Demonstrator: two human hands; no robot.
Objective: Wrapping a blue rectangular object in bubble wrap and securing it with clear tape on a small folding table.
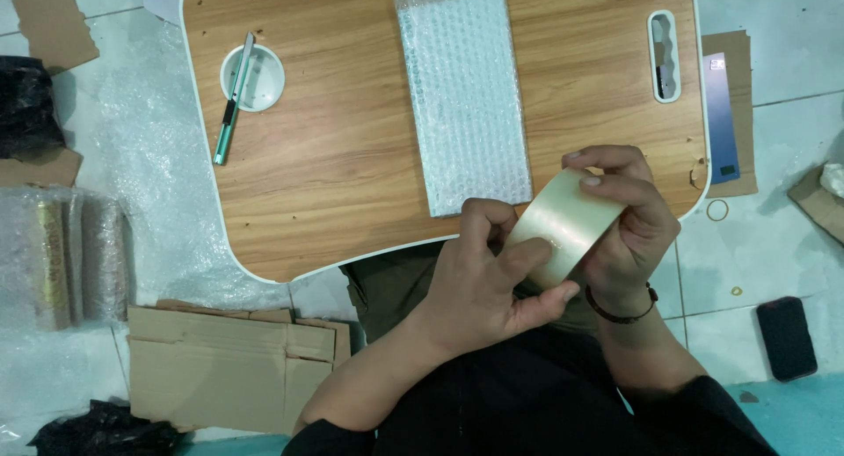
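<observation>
A roll of clear packing tape is held between both hands just in front of the near edge of a small wooden lap table. My right hand grips the roll from the right side, fingers over its top. My left hand presses its thumb and fingers on the roll's outer face. A flat package wrapped in bubble wrap lies lengthwise on the table, right above my hands.
A utility knife rests across a round white cup recess at the table's left. Flattened cardboard and bubble wrap rolls lie on the floor to the left. A dark phone and rubber bands lie on the right.
</observation>
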